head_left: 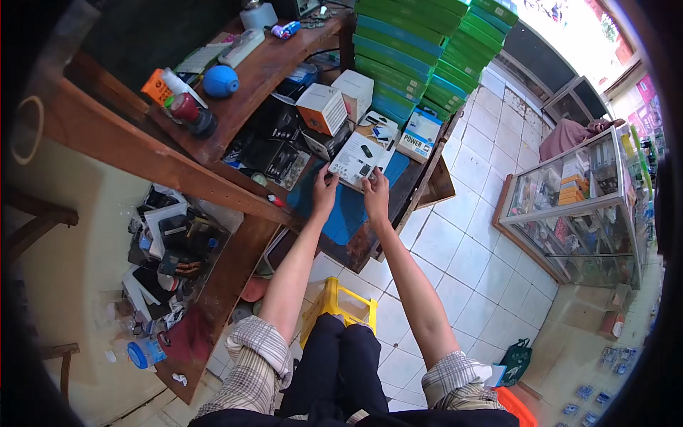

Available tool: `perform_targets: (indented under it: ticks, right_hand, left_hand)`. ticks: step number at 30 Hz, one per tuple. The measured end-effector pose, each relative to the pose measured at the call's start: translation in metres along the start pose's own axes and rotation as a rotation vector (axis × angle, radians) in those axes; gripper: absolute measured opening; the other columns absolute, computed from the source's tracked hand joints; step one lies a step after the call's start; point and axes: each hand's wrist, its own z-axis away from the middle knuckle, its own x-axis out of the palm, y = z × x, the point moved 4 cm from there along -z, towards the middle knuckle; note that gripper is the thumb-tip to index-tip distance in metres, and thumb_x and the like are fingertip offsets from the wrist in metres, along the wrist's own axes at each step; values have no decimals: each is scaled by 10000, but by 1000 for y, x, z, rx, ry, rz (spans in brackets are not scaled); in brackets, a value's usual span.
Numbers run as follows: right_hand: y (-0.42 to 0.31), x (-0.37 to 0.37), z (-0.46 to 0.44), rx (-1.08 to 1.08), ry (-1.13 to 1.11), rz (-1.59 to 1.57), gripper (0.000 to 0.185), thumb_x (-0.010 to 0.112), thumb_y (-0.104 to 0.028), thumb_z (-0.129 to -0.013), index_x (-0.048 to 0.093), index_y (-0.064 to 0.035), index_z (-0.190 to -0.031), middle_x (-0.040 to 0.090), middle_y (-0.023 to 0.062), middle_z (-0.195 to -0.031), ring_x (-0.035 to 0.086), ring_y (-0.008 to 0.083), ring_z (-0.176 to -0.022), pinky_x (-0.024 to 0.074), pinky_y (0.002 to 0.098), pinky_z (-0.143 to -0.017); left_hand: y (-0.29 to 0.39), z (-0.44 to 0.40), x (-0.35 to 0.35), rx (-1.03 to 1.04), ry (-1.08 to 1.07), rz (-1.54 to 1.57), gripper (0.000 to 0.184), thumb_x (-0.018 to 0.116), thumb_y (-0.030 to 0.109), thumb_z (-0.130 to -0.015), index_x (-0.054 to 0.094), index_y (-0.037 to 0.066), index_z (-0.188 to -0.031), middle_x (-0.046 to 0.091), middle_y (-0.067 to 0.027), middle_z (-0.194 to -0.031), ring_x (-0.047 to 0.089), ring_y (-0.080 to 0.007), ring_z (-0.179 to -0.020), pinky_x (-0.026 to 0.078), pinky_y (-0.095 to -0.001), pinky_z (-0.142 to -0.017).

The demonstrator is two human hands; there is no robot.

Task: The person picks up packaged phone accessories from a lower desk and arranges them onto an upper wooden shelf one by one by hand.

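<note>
White box [361,156], in the head view, lies over the far part of the blue mat [345,217] on the table [368,243]. Your left hand [325,192] and right hand [376,192] touch its near edge, fingers bent; I cannot tell whether they grip. Beyond the mat stand stacked green boxes [405,57]; nearer you than the mat is a yellow stool [362,299].

Blue mat [345,217]: smooth, matt. White box [346,158], at the mat's far end: smooth, printed card. Desk [269,71], left of the mat: worn wood, slight sheen. Floor tiles [455,245], right of the mat: glossy.
</note>
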Motion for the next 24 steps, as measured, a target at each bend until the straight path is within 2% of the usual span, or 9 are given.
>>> perform_targets:
  ticks: [1, 3, 5, 7, 13, 16, 18, 21, 24]
  right_hand:
    - [1, 1, -1, 12, 12, -4, 478, 539, -150, -854, 356, 41, -1252, 385, 173, -1185, 544, 244, -936, 460, 300, -785]
    - [0, -1, -2, -6, 31, 13, 489, 548, -160, -849, 357, 40, -1252, 388, 175, -1179, 536, 249, -944, 458, 305, -789]
    - [8, -3, 1, -13, 46, 33, 500, 557, -170, -843, 357, 38, -1252, 390, 177, -1172, 528, 255, -952, 456, 310, -794]
    - [16, -5, 0, -98, 119, 216, 524, 575, -189, -831, 357, 35, -1252, 392, 175, -1161, 513, 259, -954, 450, 322, -805]
    - [-5, -19, 9, 13, 99, -25, 479, 598, -181, -814, 392, 26, -1193, 411, 185, -1133, 491, 264, -979, 444, 327, -787]
    - [-6, -27, 18, 88, 106, -169, 456, 589, -156, -820, 352, -6, -1179, 449, 180, -1110, 510, 233, -940, 445, 314, -775]
    - [-16, -35, 37, 275, 35, -399, 441, 573, -122, -827, 295, -44, -1162, 510, 163, -1051, 520, 201, -903, 445, 304, -752]
    - [-33, -53, 63, 274, -50, -507, 433, 550, -79, -834, 262, -67, -1156, 555, 141, -979, 532, 182, -867, 448, 294, -726]
    - [-81, -81, 100, 264, -107, -496, 426, 521, -31, -833, 263, -62, -1171, 551, 144, -1002, 538, 181, -886, 449, 290, -734]
  left_hand:
    - [7, 0, 1, -3, -1, -1, 453, 524, 172, -874, 367, -2, -1262, 462, -116, -1197, 520, -166, -1000, 429, -305, -866]
    - [16, 4, 5, -139, -39, 212, 396, 543, 177, -865, 453, -6, -1204, 539, -91, -1093, 537, -142, -959, 438, -289, -847]
    - [17, 2, 9, -135, -46, 194, 387, 554, 176, -858, 471, -9, -1187, 553, -83, -1067, 540, -136, -950, 439, -281, -841]
    - [23, 8, 11, -120, -51, 171, 377, 564, 175, -851, 488, -11, -1171, 566, -76, -1042, 542, -130, -942, 439, -274, -835]
    - [50, 32, 12, -186, -139, 375, 352, 588, 165, -832, 519, 3, -1136, 582, -56, -1026, 541, -112, -935, 423, -265, -838]
    - [56, 55, 9, -218, -139, 398, 340, 584, 165, -834, 523, 19, -1135, 582, -43, -1036, 537, -105, -944, 415, -267, -848]
    - [63, 77, 8, -245, -143, 406, 330, 583, 166, -834, 529, 21, -1124, 583, -36, -1032, 537, -103, -943, 412, -267, -849]
    - [87, 120, 2, -324, -137, 405, 293, 579, 157, -834, 535, 22, -1090, 580, -29, -1020, 532, -101, -954, 415, -265, -852]
    - [120, 163, -3, -272, -239, 444, 386, 564, 93, -835, 445, -11, -1187, 543, -53, -1089, 525, -107, -979, 427, -257, -848]
